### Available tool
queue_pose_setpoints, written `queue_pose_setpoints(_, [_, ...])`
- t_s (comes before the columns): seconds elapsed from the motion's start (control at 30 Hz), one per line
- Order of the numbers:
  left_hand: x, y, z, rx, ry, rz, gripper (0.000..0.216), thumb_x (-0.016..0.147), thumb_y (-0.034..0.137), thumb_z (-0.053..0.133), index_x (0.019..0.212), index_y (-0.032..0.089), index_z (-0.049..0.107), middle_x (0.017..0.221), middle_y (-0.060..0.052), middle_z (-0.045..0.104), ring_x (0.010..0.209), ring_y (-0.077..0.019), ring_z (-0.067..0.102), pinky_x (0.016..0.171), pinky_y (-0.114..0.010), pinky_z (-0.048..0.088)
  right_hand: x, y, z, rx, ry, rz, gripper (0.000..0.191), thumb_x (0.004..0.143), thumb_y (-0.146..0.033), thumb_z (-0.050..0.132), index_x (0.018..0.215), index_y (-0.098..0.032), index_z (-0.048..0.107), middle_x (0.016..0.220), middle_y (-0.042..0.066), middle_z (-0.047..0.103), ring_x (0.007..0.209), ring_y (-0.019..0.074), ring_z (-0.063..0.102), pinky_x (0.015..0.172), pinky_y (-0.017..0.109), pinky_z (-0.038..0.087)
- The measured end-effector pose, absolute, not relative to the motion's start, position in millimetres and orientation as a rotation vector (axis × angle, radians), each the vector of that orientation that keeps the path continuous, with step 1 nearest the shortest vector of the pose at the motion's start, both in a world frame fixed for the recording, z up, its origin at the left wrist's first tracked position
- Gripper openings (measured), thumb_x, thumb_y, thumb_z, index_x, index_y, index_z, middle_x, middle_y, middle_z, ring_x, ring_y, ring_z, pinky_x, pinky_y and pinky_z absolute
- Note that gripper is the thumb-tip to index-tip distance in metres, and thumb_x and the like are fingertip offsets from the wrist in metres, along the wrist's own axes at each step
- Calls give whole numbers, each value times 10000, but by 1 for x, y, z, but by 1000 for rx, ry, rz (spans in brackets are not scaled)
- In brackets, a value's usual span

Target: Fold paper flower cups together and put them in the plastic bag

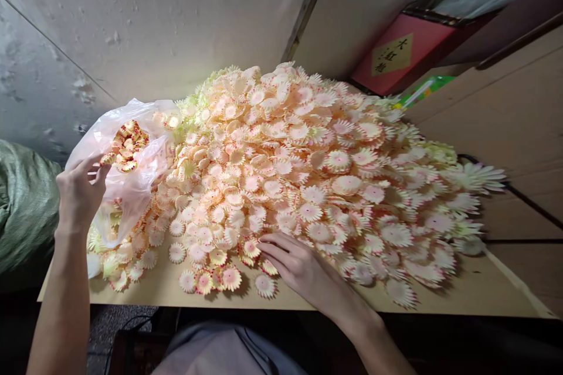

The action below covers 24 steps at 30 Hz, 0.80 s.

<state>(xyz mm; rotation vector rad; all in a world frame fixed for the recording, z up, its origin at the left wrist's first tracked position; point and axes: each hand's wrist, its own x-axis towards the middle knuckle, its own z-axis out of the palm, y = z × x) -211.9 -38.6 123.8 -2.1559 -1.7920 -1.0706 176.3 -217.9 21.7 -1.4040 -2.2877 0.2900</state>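
Observation:
A large heap of flower-shaped petal discs (281,170), pale with pink-tipped edges, covers the table. At the left, my left hand (83,187) is at the mouth of a thin translucent plastic bag (152,164), its fingers curled and closed on a small petal disc (108,158) at their tips. Inside the bag lies a cluster of smaller, curled petal discs (129,143) with dark red edges. My right hand (294,263) rests at the heap's front edge, fingers stretched out, the tips touching a pink-edged disc (251,248). Its thumb is hidden beneath.
The tan tabletop (308,303) shows along its front edge, with several loose discs near it. A red box (391,53) stands at the back right beside a cardboard panel (505,111). A green sack (26,205) is at the left. A wall (153,17) rises behind.

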Motion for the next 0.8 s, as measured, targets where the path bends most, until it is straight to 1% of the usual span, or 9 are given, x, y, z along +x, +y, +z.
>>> queue_pose_setpoints(0.07, [-200, -35, 124, -2237, -1817, -1011, 478, 884, 454, 640, 1292, 206, 615, 1250, -53, 683, 901, -219, 737, 705, -374, 622, 175, -218, 21, -1395, -2307, 261, 430, 818, 73, 481, 1106, -184, 670, 1052, 93, 702, 974, 243, 696, 851, 398, 626])
queue_pose_setpoints(0.1, [-193, -37, 124, -2278, -1802, -979, 505, 908, 430, 619, 1354, 202, 563, 1352, -81, 628, 989, -243, 727, 737, -390, 630, 175, -218, 22, -1388, -2314, 251, 464, 798, 98, 471, 1115, -180, 666, 1053, 94, 697, 992, 248, 689, 854, 400, 622])
queue_pose_setpoints(0.2, [-165, -53, 121, -2311, -1673, -999, 417, 891, 386, 659, 1268, 208, 641, 1175, -70, 719, 880, -211, 736, 719, -368, 629, 175, -216, 27, -1405, -2227, 222, 400, 832, 74, 496, 1103, -173, 656, 1109, 120, 668, 1069, 270, 654, 888, 418, 599])
queue_pose_setpoints(0.27, [-143, -70, 117, -2399, -1552, -1028, 343, 866, 338, 693, 1185, 211, 687, 997, -52, 754, 684, -162, 704, 573, -303, 590, 175, -215, 32, -1402, -2063, 235, 276, 890, -5, 535, 1068, -184, 646, 1157, 129, 652, 1128, 272, 624, 933, 424, 571])
queue_pose_setpoints(0.37, [-106, -98, 108, -2757, -1193, -1167, 285, 854, 219, 711, 1139, 222, 695, 1048, -52, 757, 781, -145, 725, 741, -297, 619, 174, -215, 41, -1272, -1823, 423, 197, 929, -70, 555, 1042, -219, 619, 1078, 75, 690, 1080, 205, 645, 936, 341, 556])
queue_pose_setpoints(0.47, [-69, -122, 100, -3254, -889, -1159, 429, 859, 195, 706, 1279, 205, 621, 1174, -105, 719, 1039, -193, 707, 891, -321, 599, 171, -215, 45, -1155, -1680, 655, 195, 932, -103, 580, 1057, -249, 615, 1006, 21, 710, 988, 150, 682, 882, 260, 561])
queue_pose_setpoints(0.6, [-41, -134, 94, -3432, -839, -1327, 335, 890, 107, 643, 1204, 223, 657, 1027, -72, 717, 892, -133, 702, 770, -229, 577, 166, -210, 48, -1143, -1588, 744, 222, 935, -148, 601, 1120, -264, 638, 1061, 19, 728, 986, 148, 704, 860, 244, 571])
queue_pose_setpoints(0.7, [-35, -132, 90, -3413, -984, -1394, 216, 895, 89, 622, 1069, 205, 675, 935, -49, 695, 820, -117, 674, 713, -208, 557, 162, -202, 53, -1168, -1606, 638, 249, 920, -155, 630, 1146, -257, 651, 1038, 21, 745, 934, 145, 716, 826, 236, 572])
queue_pose_setpoints(0.8, [-34, -127, 81, -3320, -1189, -1410, 139, 900, 96, 599, 990, 189, 650, 910, -43, 655, 794, -113, 644, 688, -205, 557, 154, -191, 58, -1209, -1653, 475, 178, 922, -142, 615, 1077, -223, 650, 976, 34, 742, 886, 155, 713, 805, 258, 571])
